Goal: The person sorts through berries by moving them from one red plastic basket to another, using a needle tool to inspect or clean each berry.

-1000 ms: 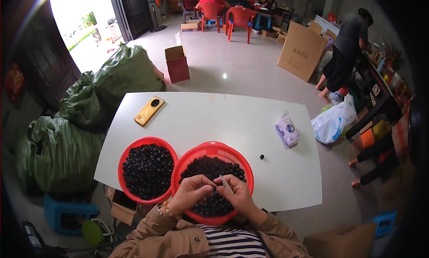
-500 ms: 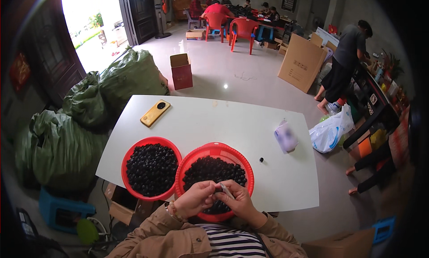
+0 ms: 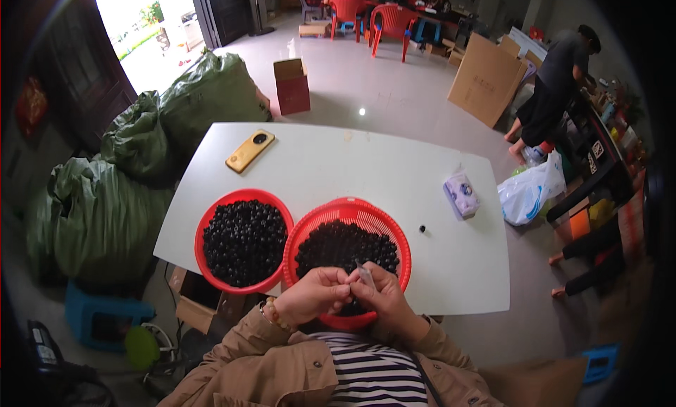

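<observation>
From the head view, I see the person's two hands close together over the near part of a red slotted basket (image 3: 373, 218) heaped with small black pieces (image 3: 345, 245). The right hand (image 3: 389, 296) grips a slim pale tool (image 3: 365, 274) between thumb and fingers, its tip pointing up and away. The left hand (image 3: 320, 295), with a beaded bracelet (image 3: 276, 314) at its wrist, has thumb and fingertips pinched together just beside it; I can't tell what, if anything, sits between them. Just left of the basket is a red bowl (image 3: 200, 251) full of similar pieces. On the white table (image 3: 359, 164), a yellow phone (image 3: 250, 151) lies far left, a purple packet (image 3: 461, 196) far right, and one loose black piece (image 3: 422, 229) nearer than the packet.
</observation>
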`<action>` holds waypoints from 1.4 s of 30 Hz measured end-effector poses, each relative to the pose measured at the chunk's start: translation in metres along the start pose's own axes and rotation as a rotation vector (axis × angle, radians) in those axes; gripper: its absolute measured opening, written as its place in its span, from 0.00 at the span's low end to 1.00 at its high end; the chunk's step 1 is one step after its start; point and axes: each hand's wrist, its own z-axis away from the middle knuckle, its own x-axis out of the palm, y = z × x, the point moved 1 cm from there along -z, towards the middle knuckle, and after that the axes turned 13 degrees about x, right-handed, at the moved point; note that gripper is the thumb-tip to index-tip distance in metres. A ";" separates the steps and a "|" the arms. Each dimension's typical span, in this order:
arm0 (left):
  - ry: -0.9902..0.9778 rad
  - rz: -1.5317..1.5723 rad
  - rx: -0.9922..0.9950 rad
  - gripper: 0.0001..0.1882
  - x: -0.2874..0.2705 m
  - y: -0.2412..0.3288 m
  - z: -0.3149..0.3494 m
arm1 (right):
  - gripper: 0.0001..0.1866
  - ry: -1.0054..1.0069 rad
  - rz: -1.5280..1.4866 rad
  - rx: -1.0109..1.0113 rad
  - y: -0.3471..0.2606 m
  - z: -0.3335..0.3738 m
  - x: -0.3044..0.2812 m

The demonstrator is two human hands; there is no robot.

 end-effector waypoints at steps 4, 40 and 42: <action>0.039 -0.108 0.030 0.04 -0.001 0.005 -0.001 | 0.04 -0.036 -0.208 0.130 -0.004 -0.004 0.002; 0.238 -0.223 0.332 0.07 -0.010 0.014 -0.010 | 0.18 -0.063 0.107 -0.031 -0.001 -0.010 -0.013; 0.234 -0.238 0.339 0.07 -0.010 0.014 -0.010 | 0.19 -0.061 0.071 -0.033 0.003 -0.010 -0.013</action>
